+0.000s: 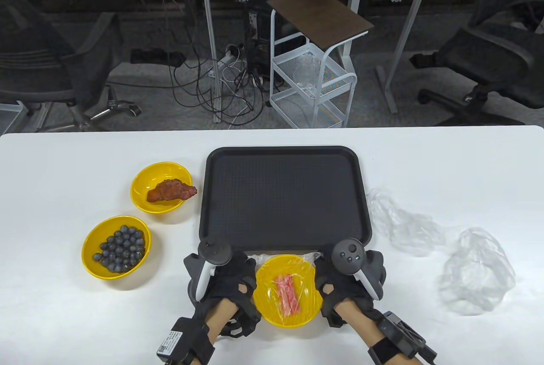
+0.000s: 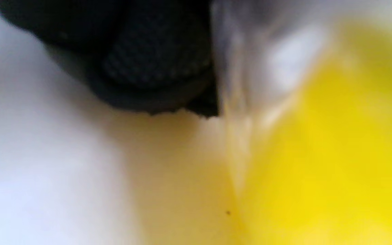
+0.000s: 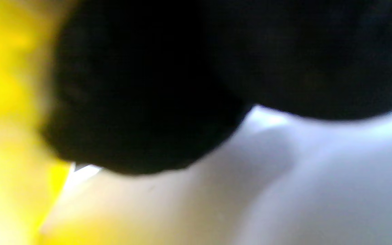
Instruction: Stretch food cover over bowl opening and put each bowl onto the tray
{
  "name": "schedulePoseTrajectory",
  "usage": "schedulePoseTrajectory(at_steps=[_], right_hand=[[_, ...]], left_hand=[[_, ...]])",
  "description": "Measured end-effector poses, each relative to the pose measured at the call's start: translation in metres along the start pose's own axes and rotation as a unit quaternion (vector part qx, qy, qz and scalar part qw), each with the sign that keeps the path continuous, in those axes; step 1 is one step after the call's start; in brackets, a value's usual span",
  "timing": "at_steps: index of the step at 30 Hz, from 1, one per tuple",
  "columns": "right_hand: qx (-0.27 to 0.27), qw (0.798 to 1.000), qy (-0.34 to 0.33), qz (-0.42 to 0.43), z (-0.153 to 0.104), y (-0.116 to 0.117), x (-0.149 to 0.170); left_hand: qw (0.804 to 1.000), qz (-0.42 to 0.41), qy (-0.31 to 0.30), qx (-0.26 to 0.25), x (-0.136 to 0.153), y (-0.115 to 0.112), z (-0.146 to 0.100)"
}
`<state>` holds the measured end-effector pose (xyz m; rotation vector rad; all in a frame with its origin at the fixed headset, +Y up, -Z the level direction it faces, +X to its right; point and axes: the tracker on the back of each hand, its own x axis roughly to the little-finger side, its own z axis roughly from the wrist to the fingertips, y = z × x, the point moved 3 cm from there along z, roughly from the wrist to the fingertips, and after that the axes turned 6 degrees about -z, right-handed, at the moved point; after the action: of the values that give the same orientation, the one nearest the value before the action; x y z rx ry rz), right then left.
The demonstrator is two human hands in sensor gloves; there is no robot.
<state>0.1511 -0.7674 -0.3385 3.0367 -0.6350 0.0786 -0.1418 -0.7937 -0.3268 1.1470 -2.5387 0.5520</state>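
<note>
A yellow bowl [image 1: 287, 290] holding pink sticks sits at the table's near edge, with a clear food cover [image 1: 259, 259] stretched over its top. My left hand [image 1: 236, 284] grips the bowl's left side and my right hand [image 1: 335, 286] its right side, both over the cover's edge. In the left wrist view a gloved finger [image 2: 155, 61] lies by the bowl wall [image 2: 318, 153] and film. In the right wrist view dark glove [image 3: 148, 102] presses against the bowl [image 3: 9, 102]. The black tray [image 1: 284, 195] lies just behind. Two more yellow bowls stand uncovered at left: one with dark balls [image 1: 117, 247], one with brown meat [image 1: 161, 187].
Two crumpled clear covers lie right of the tray, one [image 1: 403, 222] near it and a bigger one [image 1: 476, 275] further right. The white table [image 1: 446, 161] ends behind the tray; beyond are a wire cart, chairs and cables on the floor.
</note>
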Motion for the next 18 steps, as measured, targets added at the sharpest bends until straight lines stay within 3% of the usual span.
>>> schedulePoseTrajectory(at_steps=[5,11,13,18], right_hand=[[-0.029,1.000,0.005,0.009,-0.001,0.001,0.007],[-0.131,0.990,0.043,0.032,0.004,-0.001,0.029],[-0.157,0.985,0.051,0.042,0.005,-0.005,0.037],[-0.228,0.968,0.071,0.081,0.006,-0.016,0.055]], left_hand=[[0.999,0.028,-0.006,-0.013,-0.001,0.002,-0.005],[0.999,0.034,-0.011,0.000,0.004,0.008,-0.007],[0.999,0.034,-0.011,0.014,0.005,0.009,-0.007],[0.995,0.011,-0.001,0.102,0.009,0.013,-0.009]])
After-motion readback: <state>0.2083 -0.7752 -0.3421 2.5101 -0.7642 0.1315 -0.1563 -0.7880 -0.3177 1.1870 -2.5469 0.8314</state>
